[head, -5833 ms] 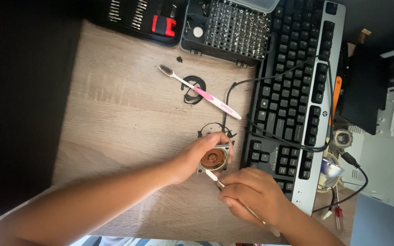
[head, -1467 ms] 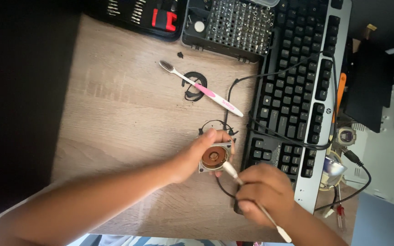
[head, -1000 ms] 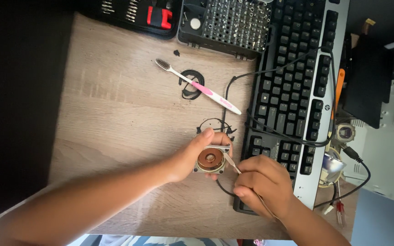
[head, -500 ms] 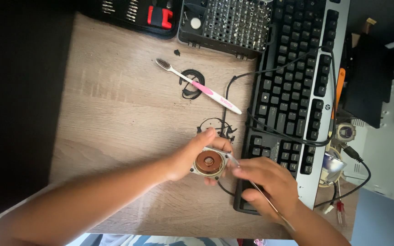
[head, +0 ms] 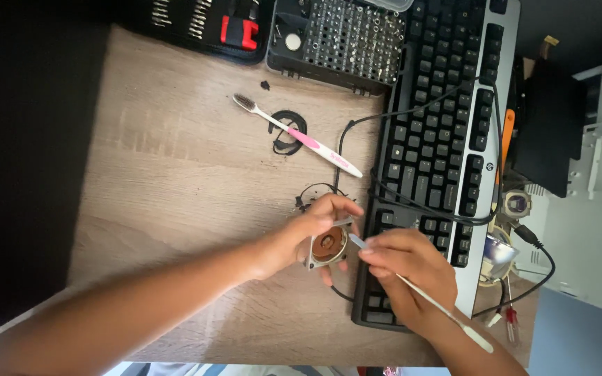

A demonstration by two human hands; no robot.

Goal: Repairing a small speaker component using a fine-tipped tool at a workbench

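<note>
Since the earlier frames, the right hand [head: 409, 268] has been drawing nearer to the keyboard's [head: 440, 139] lower left corner, bringing the tip of its thin white stick [head: 419, 296] against the small motor part [head: 327, 245]. Across the wooden desk [head: 175, 174], the black keyboard is lying lengthwise along the right side. Beyond its upper left corner, a bit set case [head: 343, 38] is sitting open. Left of the keyboard's middle, a pink-and-white toothbrush [head: 301, 137] is lying slantwise. The left hand [head: 301, 237] is pinching the coppery round motor part just left of the keyboard's lower edge, while the right hand is gripping the stick over the keys.
</note>
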